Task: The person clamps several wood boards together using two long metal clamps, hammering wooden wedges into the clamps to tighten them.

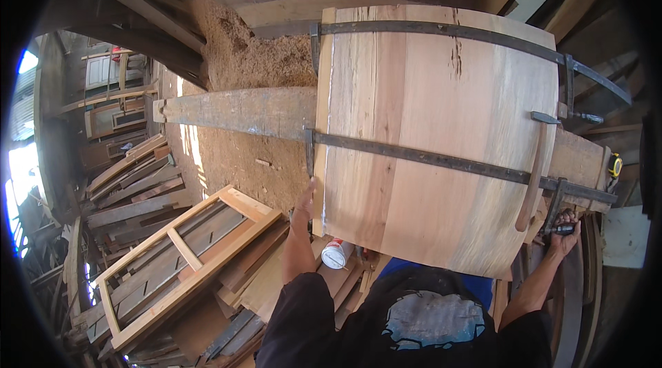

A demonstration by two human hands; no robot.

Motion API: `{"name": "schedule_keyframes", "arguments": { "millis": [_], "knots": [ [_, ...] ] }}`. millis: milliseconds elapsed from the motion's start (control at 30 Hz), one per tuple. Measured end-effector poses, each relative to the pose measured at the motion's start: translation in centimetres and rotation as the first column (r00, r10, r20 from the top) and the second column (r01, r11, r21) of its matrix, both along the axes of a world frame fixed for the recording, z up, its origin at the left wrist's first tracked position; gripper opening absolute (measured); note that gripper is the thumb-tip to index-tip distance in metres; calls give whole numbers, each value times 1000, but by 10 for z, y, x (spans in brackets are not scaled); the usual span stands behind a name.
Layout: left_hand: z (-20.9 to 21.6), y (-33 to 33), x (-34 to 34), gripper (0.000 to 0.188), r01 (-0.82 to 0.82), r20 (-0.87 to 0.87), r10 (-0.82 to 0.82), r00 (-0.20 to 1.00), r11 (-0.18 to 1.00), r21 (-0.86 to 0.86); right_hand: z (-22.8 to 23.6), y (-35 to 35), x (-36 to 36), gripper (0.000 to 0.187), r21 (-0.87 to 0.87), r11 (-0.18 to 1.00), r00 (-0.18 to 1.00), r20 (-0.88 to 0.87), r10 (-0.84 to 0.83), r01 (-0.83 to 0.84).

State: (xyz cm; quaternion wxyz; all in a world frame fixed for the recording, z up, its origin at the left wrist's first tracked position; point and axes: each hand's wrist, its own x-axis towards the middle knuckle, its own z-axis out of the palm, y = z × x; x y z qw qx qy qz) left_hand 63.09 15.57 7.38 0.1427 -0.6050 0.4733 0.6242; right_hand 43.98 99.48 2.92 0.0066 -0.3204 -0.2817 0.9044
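Observation:
A wide wooden panel [434,161] of several glued boards lies in front of me, a white line of glue along its left seam. Two dark metal bar clamps span it: the far bar clamp [441,26] and the near bar clamp [414,153]. At the panel's left edge, my left hand [304,201] has its fingers at the near clamp's fixed jaw, partly hidden. My right hand [567,233] is closed around the dark screw handle [563,229] of that same clamp, beyond the panel's right edge. A hammer [531,182] with a wooden handle rests on the panel's right side.
Beneath the panel runs a long wooden beam [241,111]. A white tub [335,255] stands just before the panel. A wooden frame [186,257] leans over stacked boards at left. Sawdust [255,61] is heaped behind. A yellow tape measure [614,164] sits at far right.

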Motion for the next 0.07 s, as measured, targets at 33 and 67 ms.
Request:
{"name": "schedule_keyframes", "arguments": {
  "millis": [33,67],
  "knots": [
    [-3,0,-1,75,-8,-73,8,997,1000,6,-5,-2,3,28,7,999,999,-25,-45,45],
    [-7,1,7,79,-22,-138,23,990,1000,11,-9,-2,4,28,3,999,999,-21,-49,49]
  ]
}}
